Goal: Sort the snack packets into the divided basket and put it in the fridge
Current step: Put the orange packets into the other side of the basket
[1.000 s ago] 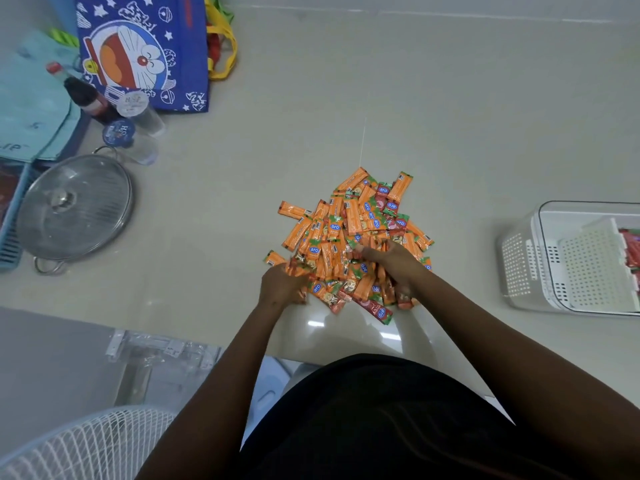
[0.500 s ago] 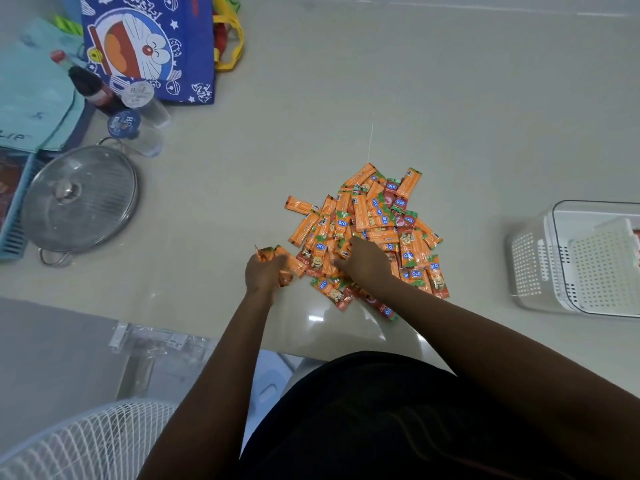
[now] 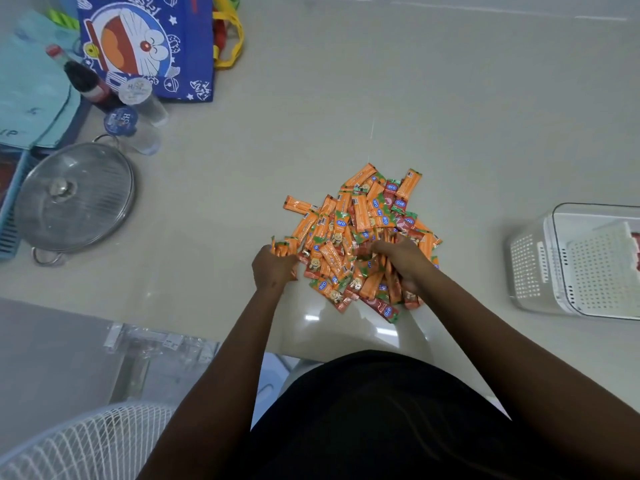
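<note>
Snack packets, small orange and red foil sachets [image 3: 360, 233], lie in one loose heap on the pale glossy table [image 3: 450, 116] in front of us. Our left hand [image 3: 273, 268] is curled round a few orange packets at the heap's left edge, their ends sticking up above the fist. Our right hand [image 3: 403, 259] is sunk into the near right side of the heap, fingers bent among the packets; we cannot tell whether it actually grips any. The white perforated plastic divided basket [image 3: 530, 265] sits well apart at the table's right edge, partly cut off by the frame, something red showing inside. Far left stand a glass-lidded steel pot [image 3: 74, 199], two clear capped water bottles [image 3: 138, 112], a dark cola bottle [image 3: 85, 81] and a blue cartoon-print tote bag [image 3: 149, 46]. A white fan grille [image 3: 83, 445] shows at lower left.
</note>
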The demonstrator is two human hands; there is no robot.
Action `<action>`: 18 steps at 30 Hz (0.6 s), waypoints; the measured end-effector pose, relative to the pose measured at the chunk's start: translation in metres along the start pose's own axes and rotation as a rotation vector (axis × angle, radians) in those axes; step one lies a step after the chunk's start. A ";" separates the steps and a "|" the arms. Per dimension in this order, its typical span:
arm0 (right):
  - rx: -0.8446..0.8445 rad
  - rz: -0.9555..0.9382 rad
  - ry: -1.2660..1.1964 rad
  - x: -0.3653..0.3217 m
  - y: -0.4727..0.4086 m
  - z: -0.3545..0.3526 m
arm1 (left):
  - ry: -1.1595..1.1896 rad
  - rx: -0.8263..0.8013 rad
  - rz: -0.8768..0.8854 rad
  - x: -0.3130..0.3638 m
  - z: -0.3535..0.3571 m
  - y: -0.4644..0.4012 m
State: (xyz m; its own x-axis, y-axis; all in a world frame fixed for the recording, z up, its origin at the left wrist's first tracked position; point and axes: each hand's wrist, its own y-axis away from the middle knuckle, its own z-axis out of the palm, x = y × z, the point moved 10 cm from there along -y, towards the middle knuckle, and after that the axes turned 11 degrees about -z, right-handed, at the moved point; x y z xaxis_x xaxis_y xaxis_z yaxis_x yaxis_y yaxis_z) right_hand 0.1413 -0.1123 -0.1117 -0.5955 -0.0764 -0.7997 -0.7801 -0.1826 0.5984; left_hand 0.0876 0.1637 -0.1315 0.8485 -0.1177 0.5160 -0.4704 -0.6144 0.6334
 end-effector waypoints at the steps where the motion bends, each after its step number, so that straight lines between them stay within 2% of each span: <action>1: 0.023 -0.011 -0.002 -0.004 -0.001 -0.007 | 0.073 -0.050 -0.036 -0.003 0.002 -0.003; 4: 0.104 -0.036 0.096 -0.012 -0.009 -0.027 | 0.323 -0.237 -0.144 -0.005 0.011 -0.004; 11: 0.200 -0.200 0.443 -0.058 -0.041 -0.023 | 0.411 -0.559 -0.097 0.035 0.023 -0.002; 15: 0.211 -0.242 0.732 -0.075 -0.060 -0.003 | 0.402 -0.637 -0.068 0.055 0.029 -0.004; 18: 0.193 -0.304 0.876 -0.080 -0.071 0.011 | 0.354 -0.581 -0.068 0.062 0.028 -0.011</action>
State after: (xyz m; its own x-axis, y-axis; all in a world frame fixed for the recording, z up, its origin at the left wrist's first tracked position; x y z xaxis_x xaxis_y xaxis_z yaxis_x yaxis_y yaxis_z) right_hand 0.2420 -0.0821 -0.0894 -0.0670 -0.7756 -0.6277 -0.9430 -0.1563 0.2938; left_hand 0.1523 0.1411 -0.1227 0.7967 0.2296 0.5590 -0.5567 -0.0809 0.8267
